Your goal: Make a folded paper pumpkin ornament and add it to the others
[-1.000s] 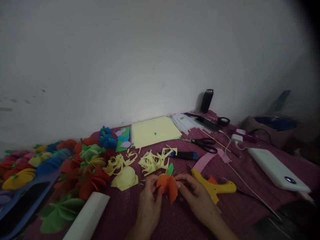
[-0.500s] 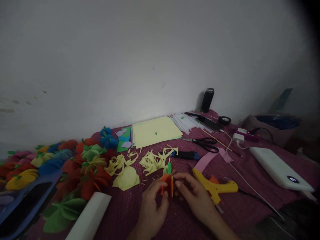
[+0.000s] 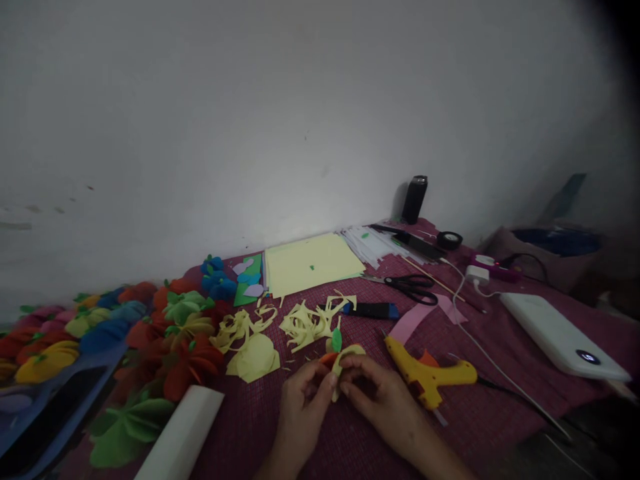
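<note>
Maroon cloth (image 3: 240, 433) below; left hand (image 3: 305, 408) and right hand (image 3: 381, 403) pinch 1 orange-and-yellow piece (image 3: 342, 359) from opposite sides, presumably steadying its layers, glue gun (image 3: 425, 377) nearby.

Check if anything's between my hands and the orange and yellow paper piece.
Nothing visible does. Your left hand and right hand are both at the paper piece. The yellow glue gun lies right of the right hand, and the curled paper scraps lie beyond the piece; neither is in between.

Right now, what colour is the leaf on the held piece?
The leaf is green; the head view shows it best.
</note>
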Demonstrator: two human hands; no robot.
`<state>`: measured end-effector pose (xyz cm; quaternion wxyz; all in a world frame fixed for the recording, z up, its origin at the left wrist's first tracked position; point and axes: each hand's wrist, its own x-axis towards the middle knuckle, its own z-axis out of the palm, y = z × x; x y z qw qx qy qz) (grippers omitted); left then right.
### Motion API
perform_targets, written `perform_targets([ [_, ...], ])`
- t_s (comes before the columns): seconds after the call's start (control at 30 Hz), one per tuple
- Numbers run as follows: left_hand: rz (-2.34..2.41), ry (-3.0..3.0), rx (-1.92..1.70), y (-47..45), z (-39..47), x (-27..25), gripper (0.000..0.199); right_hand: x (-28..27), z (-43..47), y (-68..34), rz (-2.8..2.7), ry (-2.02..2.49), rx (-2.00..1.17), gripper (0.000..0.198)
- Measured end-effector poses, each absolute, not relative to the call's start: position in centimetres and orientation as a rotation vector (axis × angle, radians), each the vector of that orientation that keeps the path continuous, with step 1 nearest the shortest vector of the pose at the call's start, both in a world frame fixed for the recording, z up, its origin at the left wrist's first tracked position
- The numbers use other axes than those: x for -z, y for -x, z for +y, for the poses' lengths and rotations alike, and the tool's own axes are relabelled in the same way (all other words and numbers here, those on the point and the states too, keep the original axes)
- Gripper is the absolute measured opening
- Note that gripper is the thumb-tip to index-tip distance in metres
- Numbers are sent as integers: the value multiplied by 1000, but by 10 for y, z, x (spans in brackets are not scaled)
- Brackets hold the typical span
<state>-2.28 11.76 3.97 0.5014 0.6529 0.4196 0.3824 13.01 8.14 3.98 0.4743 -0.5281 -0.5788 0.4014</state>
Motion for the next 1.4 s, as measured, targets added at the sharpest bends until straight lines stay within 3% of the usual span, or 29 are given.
perform_targets([
  [0.27, 1005, -1502, -915, 22, 121, -39, 30, -46, 73, -130, -1534, 1388, -883, 12],
  [0.47, 1057, -1541, -933, 23, 121, -37, 31, -38, 64, -129, -1515, 1556, -788, 33],
  [0.7, 1059, -1458, -991, 22, 122, -42, 25, -47, 64, -134, -1488, 1474, -852, 18],
  [1.4, 1033, -1310, -1005, 21, 124, -35, 22, -42, 71, -134, -1399, 1365, -973, 21],
])
